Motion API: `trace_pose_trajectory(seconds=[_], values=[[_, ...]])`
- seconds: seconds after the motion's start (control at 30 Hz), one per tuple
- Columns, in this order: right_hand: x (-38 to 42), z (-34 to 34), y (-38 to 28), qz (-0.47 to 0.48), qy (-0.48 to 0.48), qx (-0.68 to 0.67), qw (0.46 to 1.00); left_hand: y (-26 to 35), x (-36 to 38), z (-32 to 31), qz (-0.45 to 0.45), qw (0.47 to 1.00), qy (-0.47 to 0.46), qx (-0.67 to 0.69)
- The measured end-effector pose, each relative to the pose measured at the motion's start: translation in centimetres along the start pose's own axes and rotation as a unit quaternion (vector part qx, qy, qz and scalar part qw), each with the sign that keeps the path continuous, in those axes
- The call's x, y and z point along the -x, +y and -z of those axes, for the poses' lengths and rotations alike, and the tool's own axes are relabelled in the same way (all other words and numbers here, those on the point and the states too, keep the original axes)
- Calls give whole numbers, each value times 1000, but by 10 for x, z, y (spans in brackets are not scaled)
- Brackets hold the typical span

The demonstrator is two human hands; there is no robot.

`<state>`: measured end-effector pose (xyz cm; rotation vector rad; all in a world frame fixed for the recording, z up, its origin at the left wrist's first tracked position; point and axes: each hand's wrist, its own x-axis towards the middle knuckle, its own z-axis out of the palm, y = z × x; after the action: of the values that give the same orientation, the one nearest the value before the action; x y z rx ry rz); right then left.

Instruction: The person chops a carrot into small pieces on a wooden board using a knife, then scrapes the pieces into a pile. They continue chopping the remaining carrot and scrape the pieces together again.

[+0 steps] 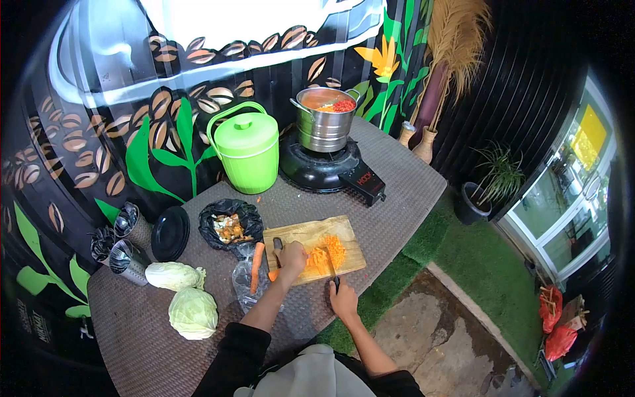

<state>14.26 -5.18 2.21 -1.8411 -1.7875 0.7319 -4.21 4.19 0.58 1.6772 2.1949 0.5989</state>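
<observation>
Head view: on the board (299,233), the left hand (292,257) pins a carrot piece (272,274) at the near-left edge, while the right hand (343,301), grip closed on a knife (333,268), holds its blade pointing away, just right of the piece, beside the shreds (329,253).

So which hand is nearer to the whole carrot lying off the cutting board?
Left. The left hand is on the board just beside the whole carrot; the right hand holds the knife farther away.
</observation>
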Motion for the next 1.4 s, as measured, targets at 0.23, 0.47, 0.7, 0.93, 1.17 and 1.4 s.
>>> trace_pose_trajectory(seconds=[0.23,0.47,0.7,0.93,1.17,1.4], values=[[-7,8,-4,18,-19,118,993,-16,-3,-18,-19,984,-18,178],[-3,6,-15,90,-39,123,988,-14,-9,7,50,953,-90,285],[-9,12,-11,41,-33,100,994,-20,-19,-2,-90,958,-52,267],[-2,10,-3,66,-31,40,997,-14,-14,-3,-90,974,-65,198],[0,1,6,42,-49,57,996,-13,-5,17,-114,975,-79,171],[9,-9,-10,56,-68,49,995,-33,-8,6,-170,971,29,164]])
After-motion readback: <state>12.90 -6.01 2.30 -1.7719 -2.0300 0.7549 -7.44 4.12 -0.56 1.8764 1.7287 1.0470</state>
